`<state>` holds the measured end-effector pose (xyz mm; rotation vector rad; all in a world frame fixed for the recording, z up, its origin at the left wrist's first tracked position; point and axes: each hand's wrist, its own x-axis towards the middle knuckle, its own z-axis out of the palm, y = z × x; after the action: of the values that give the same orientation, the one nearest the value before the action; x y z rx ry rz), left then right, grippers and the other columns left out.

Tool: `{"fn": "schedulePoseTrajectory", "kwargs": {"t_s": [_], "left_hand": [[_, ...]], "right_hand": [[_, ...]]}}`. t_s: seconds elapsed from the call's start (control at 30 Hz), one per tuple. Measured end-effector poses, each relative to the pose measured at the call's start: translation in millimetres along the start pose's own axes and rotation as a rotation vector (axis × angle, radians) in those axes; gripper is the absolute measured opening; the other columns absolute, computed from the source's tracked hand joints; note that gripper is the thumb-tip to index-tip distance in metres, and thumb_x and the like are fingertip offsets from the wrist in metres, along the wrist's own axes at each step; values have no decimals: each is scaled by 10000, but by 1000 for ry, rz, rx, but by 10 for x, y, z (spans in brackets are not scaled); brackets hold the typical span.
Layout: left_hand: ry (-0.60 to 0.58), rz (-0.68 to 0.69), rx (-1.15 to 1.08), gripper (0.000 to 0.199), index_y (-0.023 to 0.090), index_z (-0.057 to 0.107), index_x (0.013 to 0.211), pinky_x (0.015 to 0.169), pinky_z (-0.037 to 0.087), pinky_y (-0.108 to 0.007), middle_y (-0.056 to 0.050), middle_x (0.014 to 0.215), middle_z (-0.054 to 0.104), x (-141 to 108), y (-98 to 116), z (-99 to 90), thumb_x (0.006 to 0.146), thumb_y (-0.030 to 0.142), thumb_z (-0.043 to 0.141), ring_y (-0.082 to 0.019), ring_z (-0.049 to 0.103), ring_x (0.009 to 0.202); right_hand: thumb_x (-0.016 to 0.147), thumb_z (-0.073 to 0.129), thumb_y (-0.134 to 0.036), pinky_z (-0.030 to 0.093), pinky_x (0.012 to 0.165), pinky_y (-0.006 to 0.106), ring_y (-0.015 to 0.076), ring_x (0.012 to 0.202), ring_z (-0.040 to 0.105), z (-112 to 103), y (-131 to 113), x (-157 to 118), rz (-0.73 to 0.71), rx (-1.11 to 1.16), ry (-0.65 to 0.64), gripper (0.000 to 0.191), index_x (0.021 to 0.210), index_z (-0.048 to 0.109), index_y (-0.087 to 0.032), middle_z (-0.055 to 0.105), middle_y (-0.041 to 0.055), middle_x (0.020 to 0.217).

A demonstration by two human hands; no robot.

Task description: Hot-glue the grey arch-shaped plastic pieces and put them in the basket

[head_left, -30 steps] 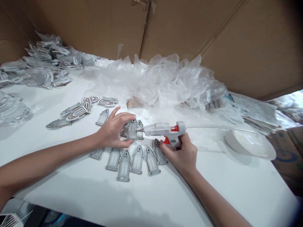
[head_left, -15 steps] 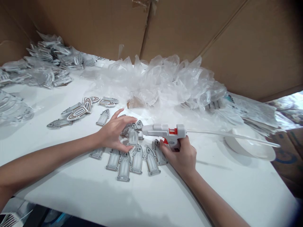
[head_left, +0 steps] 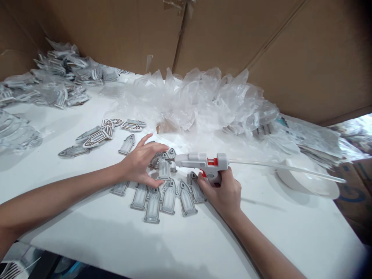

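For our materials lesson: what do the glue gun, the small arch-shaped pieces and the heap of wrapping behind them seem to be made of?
Glue gun: white moulded plastic, matt, with an orange trigger; a translucent stick juts from its rear.
Arch-shaped pieces: grey, flat, with raised rims, probably cast plastic or resin; a metal look cannot be ruled out.
Heap of wrapping: thin clear plastic film, crinkled and glossy.

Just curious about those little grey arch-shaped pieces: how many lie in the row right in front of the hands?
6 in the row, from the left end to the right end. More sit under the left hand beside the glue gun, partly hidden.
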<state>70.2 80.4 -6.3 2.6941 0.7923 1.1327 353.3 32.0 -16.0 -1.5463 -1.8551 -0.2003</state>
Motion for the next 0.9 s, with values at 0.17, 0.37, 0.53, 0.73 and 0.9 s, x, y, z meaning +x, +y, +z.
{"fn": "schedulePoseTrajectory", "kwargs": {"t_s": [0.17,0.37,0.53,0.73,0.9], "left_hand": [[-6,-2,6,892,197,307,1386,1194,234,-611,-121,1163,643,0,6,-5,679,526,740,-266,631,1137],[-2,4,9,884,185,330,1379,1194,239,-615,-118,1168,637,3,5,-1,677,535,739,-271,635,1129],[0,7,18,869,182,339,1370,1201,239,-597,-115,1166,639,7,11,-6,685,545,733,-264,633,1136],[-22,-12,31,844,189,341,1365,1213,224,-567,-107,1174,642,14,23,-18,700,542,723,-252,628,1150],[-26,-5,48,830,187,345,1362,1214,225,-545,-106,1180,643,14,25,-29,710,543,715,-251,624,1160]], "right_hand": [[778,587,-447,329,431,185,70,403,415,-3,-2,-3,-26,-6,8,311,857,429,-191,440,-72,523],[772,581,-455,339,437,189,70,415,417,-7,-2,-9,9,13,-21,315,867,444,-188,456,-63,541],[769,580,-473,339,433,191,74,407,419,1,3,-3,22,7,-26,326,847,440,-190,457,-64,520],[779,605,-448,341,427,181,69,399,436,3,-13,7,-39,-25,47,316,849,446,-184,455,-73,508],[783,611,-425,341,420,178,70,393,436,14,-21,18,-69,-57,89,302,868,460,-178,447,-77,502]]}}
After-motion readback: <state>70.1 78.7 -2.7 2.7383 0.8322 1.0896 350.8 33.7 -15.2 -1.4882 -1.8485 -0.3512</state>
